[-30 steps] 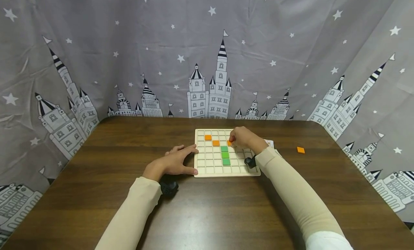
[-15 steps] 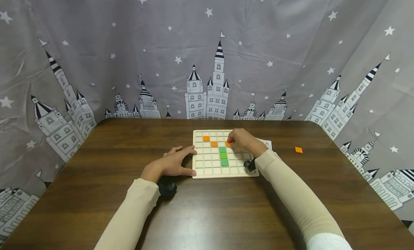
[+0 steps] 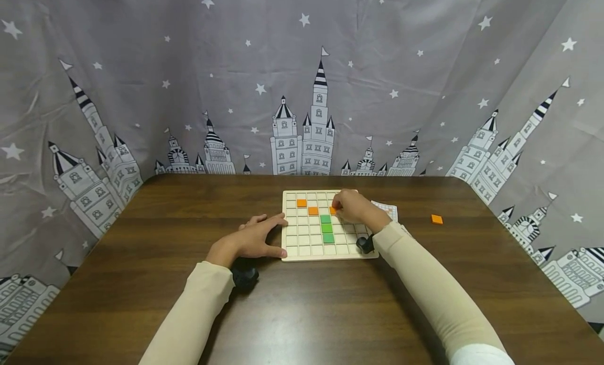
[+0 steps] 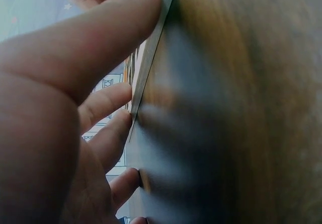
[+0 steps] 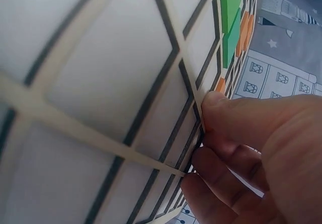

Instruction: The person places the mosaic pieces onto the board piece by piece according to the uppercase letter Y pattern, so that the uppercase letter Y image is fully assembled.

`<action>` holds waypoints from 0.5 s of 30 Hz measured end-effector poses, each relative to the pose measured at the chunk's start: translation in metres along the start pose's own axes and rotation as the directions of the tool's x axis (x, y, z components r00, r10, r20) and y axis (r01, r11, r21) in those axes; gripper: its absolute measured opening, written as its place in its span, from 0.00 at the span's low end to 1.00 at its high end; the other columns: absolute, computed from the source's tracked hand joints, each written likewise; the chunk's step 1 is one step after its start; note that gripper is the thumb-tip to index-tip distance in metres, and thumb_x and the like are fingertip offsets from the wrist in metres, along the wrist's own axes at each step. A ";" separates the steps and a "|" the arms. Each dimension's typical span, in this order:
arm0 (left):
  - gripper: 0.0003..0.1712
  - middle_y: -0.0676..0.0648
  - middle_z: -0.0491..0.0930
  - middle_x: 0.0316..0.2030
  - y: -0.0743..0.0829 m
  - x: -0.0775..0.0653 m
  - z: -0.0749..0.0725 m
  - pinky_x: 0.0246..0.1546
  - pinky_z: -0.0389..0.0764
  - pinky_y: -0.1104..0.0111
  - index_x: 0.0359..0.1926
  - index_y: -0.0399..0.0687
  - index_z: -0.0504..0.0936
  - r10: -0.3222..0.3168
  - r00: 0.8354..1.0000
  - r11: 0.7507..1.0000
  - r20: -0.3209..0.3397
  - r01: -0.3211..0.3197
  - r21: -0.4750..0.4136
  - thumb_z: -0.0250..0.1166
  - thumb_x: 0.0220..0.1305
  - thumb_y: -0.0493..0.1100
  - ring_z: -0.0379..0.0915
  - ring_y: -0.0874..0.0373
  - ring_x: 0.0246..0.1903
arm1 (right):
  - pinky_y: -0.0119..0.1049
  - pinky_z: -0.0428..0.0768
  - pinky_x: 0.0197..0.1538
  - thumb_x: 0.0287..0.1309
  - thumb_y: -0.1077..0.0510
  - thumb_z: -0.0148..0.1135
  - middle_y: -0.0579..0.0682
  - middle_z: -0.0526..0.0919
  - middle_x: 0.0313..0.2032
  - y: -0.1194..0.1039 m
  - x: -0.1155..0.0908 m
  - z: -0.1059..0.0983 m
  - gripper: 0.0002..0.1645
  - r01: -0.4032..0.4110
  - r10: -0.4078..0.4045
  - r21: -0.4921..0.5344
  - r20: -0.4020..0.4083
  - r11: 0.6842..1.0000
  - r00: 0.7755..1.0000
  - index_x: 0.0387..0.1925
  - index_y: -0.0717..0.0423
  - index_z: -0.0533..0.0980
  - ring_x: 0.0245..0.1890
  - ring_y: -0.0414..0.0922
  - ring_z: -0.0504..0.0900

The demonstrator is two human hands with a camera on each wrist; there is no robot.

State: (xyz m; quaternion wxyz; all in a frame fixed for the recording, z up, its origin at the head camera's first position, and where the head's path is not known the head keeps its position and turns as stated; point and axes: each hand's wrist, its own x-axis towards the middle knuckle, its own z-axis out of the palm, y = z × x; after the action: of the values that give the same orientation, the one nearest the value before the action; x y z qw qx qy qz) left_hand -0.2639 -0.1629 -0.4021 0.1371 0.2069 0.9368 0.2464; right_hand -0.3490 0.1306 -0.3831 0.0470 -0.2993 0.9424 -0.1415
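Note:
A pale wooden grid board point(image 3: 302, 252) lies on the table, with orange and green square tiles in some of its cells. My right hand point(image 3: 356, 206) is over its upper right part, thumb and fingers pinching an orange tile point(image 3: 333, 211) at a cell; the fingers partly cover the tile. Two more orange tiles, one of them this orange tile point(image 3: 301, 203), sit to the left. A column of green tiles point(image 3: 327, 228) runs below them. My left hand point(image 3: 252, 237) rests at the board's left edge with spread fingers, thumb and fingertips touching the rim.
A loose orange tile point(image 3: 437, 219) lies on the brown table point(image 3: 292, 312) to the right. A white printed card point(image 3: 388, 210), partly behind my right hand, lies beside the board. A grey curtain point(image 3: 226, 66) with castles and stars hangs behind the table.
The head view has shifted slightly. My right hand stays at the same cell with the orange tile, and my left hand keeps its place at the board's edge.

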 end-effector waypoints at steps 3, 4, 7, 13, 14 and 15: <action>0.48 0.48 0.55 0.77 0.000 0.000 0.000 0.65 0.46 0.30 0.74 0.55 0.66 0.005 1.000 1.000 -0.004 -0.005 0.003 0.74 0.57 0.62 0.42 0.35 0.75 | 0.43 0.80 0.49 0.63 0.67 0.67 0.56 0.84 0.42 0.000 -0.001 -0.001 0.08 0.013 -0.013 -0.003 -0.008 1.000 1.000 0.43 0.66 0.83 0.45 0.51 0.81; 0.48 0.48 0.55 0.77 0.000 0.000 0.000 0.64 0.46 0.30 0.74 0.55 0.66 0.005 1.000 1.000 -0.005 -0.005 0.003 0.74 0.57 0.62 0.42 0.34 0.75 | 0.43 0.80 0.49 0.63 0.67 0.67 0.56 0.84 0.42 0.000 -0.001 0.000 0.08 0.019 -0.019 -0.006 -0.011 1.000 1.000 0.43 0.66 0.83 0.45 0.51 0.81; 0.48 0.48 0.55 0.77 0.000 0.000 0.000 0.65 0.47 0.30 0.74 0.55 0.66 0.004 1.000 1.000 -0.002 -0.004 0.003 0.74 0.57 0.61 0.43 0.34 0.75 | 0.43 0.80 0.49 0.62 0.67 0.67 0.56 0.84 0.41 0.001 0.000 0.000 0.07 0.030 -0.030 -0.011 -0.016 0.999 0.999 0.42 0.66 0.84 0.44 0.51 0.81; 0.47 0.48 0.55 0.77 0.000 0.000 0.000 0.64 0.47 0.30 0.74 0.55 0.66 0.011 1.000 1.000 -0.004 -0.011 0.004 0.74 0.57 0.61 0.43 0.34 0.75 | 0.42 0.78 0.45 0.61 0.65 0.68 0.54 0.82 0.36 0.005 -0.001 -0.001 0.09 0.047 -0.048 -0.015 -0.008 0.999 0.999 0.43 0.65 0.83 0.38 0.49 0.78; 0.47 0.47 0.55 0.77 0.000 0.000 0.000 0.64 0.47 0.29 0.74 0.54 0.66 0.015 1.000 1.000 -0.005 -0.015 0.002 0.74 0.57 0.61 0.43 0.34 0.75 | 0.42 0.78 0.45 0.61 0.65 0.69 0.55 0.82 0.36 0.006 -0.001 -0.002 0.12 0.045 -0.045 -0.005 -0.010 0.999 0.999 0.45 0.66 0.82 0.39 0.49 0.78; 0.47 0.47 0.56 0.77 0.000 0.000 0.000 0.64 0.47 0.29 0.73 0.54 0.66 0.020 1.000 1.000 -0.006 -0.020 -0.001 0.75 0.57 0.61 0.43 0.34 0.74 | 0.43 0.78 0.46 0.60 0.64 0.69 0.55 0.82 0.37 0.008 -0.002 -0.003 0.15 0.044 -0.044 0.005 -0.016 0.999 0.999 0.48 0.67 0.81 0.39 0.49 0.78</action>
State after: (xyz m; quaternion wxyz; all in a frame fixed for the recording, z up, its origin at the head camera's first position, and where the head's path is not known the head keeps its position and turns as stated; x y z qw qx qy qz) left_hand -0.2645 -0.1632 -0.4021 0.1320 0.2152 0.9351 0.2488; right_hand -0.3521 0.1385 -0.3825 0.0373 -0.3189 0.9355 -0.1476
